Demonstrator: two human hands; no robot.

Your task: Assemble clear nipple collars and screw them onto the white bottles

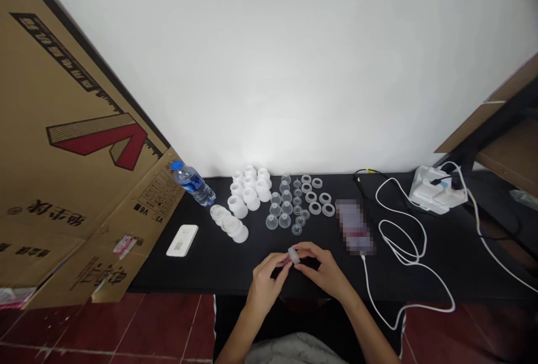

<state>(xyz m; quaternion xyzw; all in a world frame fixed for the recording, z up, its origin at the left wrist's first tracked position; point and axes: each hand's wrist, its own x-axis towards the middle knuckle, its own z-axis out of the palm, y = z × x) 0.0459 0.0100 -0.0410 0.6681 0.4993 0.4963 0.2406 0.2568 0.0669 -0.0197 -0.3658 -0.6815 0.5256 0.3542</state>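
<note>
A large flattened brown cardboard carton, printed with a red and black logo, leans against a white wall at the left end of a black desk. Below the desk lies a dark red tiled floor. At the desk's right end sits a white plug adapter block, with a looping white cable running across the desktop and over its front edge. Just left of the cable lies a flat object, too pixelated to identify. Further left, a clear plastic water bottle with a blue cap lies on its side, near a white rectangular device with a small square code on it.

Mid-desk, white silicone cups, clear domed caps and translucent rings stand in separate groups. In front of them, the left hand and right hand are both closed around a small translucent cylindrical piece, pinching it between their fingertips above the desk.
</note>
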